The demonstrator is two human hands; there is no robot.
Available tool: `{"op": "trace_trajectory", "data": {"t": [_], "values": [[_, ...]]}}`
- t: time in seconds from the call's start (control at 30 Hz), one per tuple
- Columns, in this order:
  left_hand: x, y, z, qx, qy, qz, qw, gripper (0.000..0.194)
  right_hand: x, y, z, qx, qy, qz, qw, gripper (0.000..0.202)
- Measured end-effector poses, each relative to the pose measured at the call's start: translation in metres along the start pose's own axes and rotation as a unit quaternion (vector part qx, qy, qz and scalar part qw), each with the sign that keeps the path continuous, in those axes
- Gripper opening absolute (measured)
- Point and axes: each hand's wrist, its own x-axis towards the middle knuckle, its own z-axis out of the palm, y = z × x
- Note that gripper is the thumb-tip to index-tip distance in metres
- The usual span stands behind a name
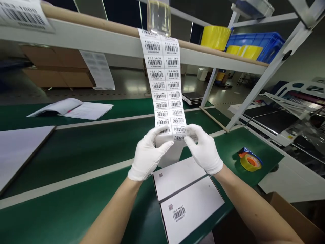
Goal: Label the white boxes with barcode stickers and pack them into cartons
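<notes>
A long strip of barcode labels [165, 84] hangs down from the shelf edge [76, 42], held there under a clear bottle [158, 17]. Both my hands wear white gloves. My left hand [148, 154] pinches the strip's lower left end. My right hand [203, 147] pinches the lower right end, fingertips at a label. Below my hands two white boxes lie on the green belt: the near box [195, 206] carries a barcode label, the far box [177, 176] shows only a small square code.
A tape dispenser [250, 161] sits on the green mat to the right. An open booklet [73, 108] and a flat white board [17, 149] lie to the left. Yellow tape rolls [215, 36] and a blue crate [261, 42] stand on the shelf. A cardboard box [297, 220] stands lower right.
</notes>
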Motion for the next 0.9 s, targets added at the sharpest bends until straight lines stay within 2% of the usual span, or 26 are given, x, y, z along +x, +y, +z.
{"op": "trace_trajectory", "data": {"t": [0.1,0.23,0.37,0.47,0.6,0.67,0.73,0.77,0.8,0.83,0.9], "values": [[0.003,0.001,-0.004,0.031,-0.023,-0.007,0.999,0.047,-0.001,0.005,0.007,-0.020,0.046,-0.020,0.999,0.023],[0.005,0.000,-0.004,0.042,-0.025,-0.012,0.999,0.044,-0.008,0.014,0.009,-0.084,0.090,-0.080,0.989,0.025],[0.006,-0.001,-0.001,0.069,-0.027,-0.010,0.997,0.046,-0.011,0.019,0.010,-0.186,0.125,-0.125,0.966,0.027],[0.008,0.000,0.001,0.103,-0.039,-0.018,0.994,0.051,-0.015,0.015,0.010,-0.246,0.134,-0.126,0.952,0.027],[0.009,-0.001,-0.007,0.119,-0.082,-0.019,0.989,0.073,-0.032,0.010,0.002,-0.217,0.131,-0.123,0.960,0.020],[0.000,-0.008,-0.016,0.121,-0.061,-0.032,0.990,0.087,-0.046,0.009,-0.009,-0.169,0.085,-0.092,0.978,0.017],[-0.018,-0.023,-0.028,0.126,-0.013,-0.081,0.989,0.088,-0.059,0.008,-0.024,-0.121,0.001,-0.005,0.993,0.015],[-0.029,-0.032,-0.033,0.119,-0.019,-0.117,0.986,0.087,-0.064,0.008,-0.031,-0.105,-0.047,0.055,0.992,0.014],[-0.042,-0.041,-0.037,0.102,-0.056,-0.155,0.981,0.086,-0.067,0.007,-0.037,-0.094,-0.095,0.115,0.984,0.014],[-0.055,-0.049,-0.041,0.074,-0.117,-0.189,0.972,0.087,-0.069,0.006,-0.042,-0.089,-0.140,0.169,0.972,0.015],[-0.078,-0.060,-0.043,0.008,-0.228,-0.238,0.944,0.089,-0.069,0.003,-0.045,-0.075,-0.219,0.236,0.944,0.019]]}}
